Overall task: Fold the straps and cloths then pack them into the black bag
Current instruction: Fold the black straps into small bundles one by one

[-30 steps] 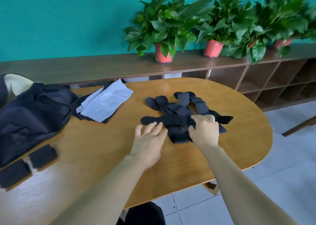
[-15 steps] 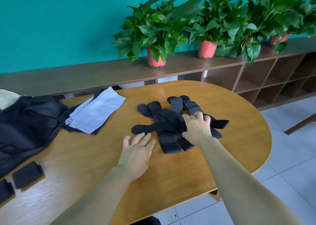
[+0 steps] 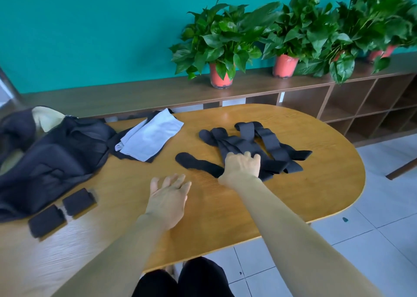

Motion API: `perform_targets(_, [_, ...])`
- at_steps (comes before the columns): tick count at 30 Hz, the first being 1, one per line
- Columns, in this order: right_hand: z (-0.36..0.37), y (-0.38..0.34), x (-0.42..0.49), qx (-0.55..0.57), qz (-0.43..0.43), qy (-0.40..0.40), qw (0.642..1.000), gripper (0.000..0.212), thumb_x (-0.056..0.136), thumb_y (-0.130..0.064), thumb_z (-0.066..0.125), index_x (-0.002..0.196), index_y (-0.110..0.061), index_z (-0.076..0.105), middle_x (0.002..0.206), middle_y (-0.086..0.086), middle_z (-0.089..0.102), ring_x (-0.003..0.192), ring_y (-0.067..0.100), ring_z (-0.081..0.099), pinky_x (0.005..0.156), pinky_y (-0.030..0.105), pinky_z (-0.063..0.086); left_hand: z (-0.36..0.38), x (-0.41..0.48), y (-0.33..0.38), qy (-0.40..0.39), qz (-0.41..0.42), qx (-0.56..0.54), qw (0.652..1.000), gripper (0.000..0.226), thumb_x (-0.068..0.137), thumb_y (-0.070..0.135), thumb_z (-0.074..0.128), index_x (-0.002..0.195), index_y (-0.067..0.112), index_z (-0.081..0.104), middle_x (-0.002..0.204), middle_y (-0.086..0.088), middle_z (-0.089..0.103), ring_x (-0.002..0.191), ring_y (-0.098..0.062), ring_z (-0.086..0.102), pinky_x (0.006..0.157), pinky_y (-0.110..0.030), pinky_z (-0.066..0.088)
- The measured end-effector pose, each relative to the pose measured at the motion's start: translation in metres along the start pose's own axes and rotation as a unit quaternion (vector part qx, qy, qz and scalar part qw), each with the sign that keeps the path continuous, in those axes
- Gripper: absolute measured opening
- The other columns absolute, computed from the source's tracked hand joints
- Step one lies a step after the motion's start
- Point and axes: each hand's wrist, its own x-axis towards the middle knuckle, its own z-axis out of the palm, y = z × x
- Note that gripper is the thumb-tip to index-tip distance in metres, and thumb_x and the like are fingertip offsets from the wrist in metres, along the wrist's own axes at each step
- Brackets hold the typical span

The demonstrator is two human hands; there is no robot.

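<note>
A tangle of black straps (image 3: 268, 143) lies on the right half of the wooden table (image 3: 225, 211). My right hand (image 3: 242, 166) presses down on the near side of the pile, fingers curled over a strap whose rounded end (image 3: 187, 160) sticks out to the left. My left hand (image 3: 168, 197) hovers open, palm down, over bare wood, apart from the straps. A light grey cloth (image 3: 150, 136) lies folded over a dark cloth at the back. The black bag (image 3: 49, 159) slumps at the left. Two folded black straps (image 3: 79, 200) (image 3: 46, 221) sit at its near edge.
A long wooden shelf unit (image 3: 338, 98) runs behind the table, carrying potted plants (image 3: 222, 48) against a teal wall. White tiled floor (image 3: 383, 229) lies to the right. My dark-trousered knees (image 3: 180, 278) show under the table's near edge.
My view has swung left, showing more of the bag and both folded straps. My left hand has drawn back from the strap pile toward me. My right hand stays on the straps.
</note>
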Motion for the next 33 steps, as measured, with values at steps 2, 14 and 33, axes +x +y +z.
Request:
perform_targets(2, [0.008,-0.021,-0.012,0.01,0.028,-0.026,0.999,0.039,0.076,-0.039,0.062,0.11,-0.02,0.053,0.096,-0.001,0.061,0.1,0.023,0.051,0.081,0.034,0.033,0.001,-0.011,-0.013,-0.005,-0.01,0.004,1.0,0.047,0.102,0.02,0.03,0.148,0.027,0.026,0.159,0.005,0.015,0.146,-0.017,0.006,0.112,-0.051,0.002])
perform_targets(14, [0.007,-0.071,-0.037,0.183,0.066,-0.111,0.975,0.05,0.073,-0.069,0.055,0.082,-0.02,0.057,0.075,-0.005,0.059,0.067,0.015,0.053,0.062,0.027,0.041,0.006,-0.048,-0.059,0.031,-0.016,-0.032,0.999,0.041,0.103,0.027,0.03,0.143,0.032,0.035,0.153,0.012,0.03,0.142,-0.012,0.019,0.111,-0.047,0.006])
perform_targets(33, [0.057,-0.037,-0.054,0.111,-0.298,-0.027,0.948,0.046,0.093,-0.033,0.048,0.139,-0.033,0.045,0.15,-0.015,0.034,0.134,0.012,0.019,0.102,0.031,0.018,0.026,-0.045,-0.037,0.086,0.096,-0.141,0.982,0.029,0.085,0.054,0.06,0.109,0.038,0.064,0.117,0.025,0.056,0.115,0.001,0.047,0.104,-0.03,0.003])
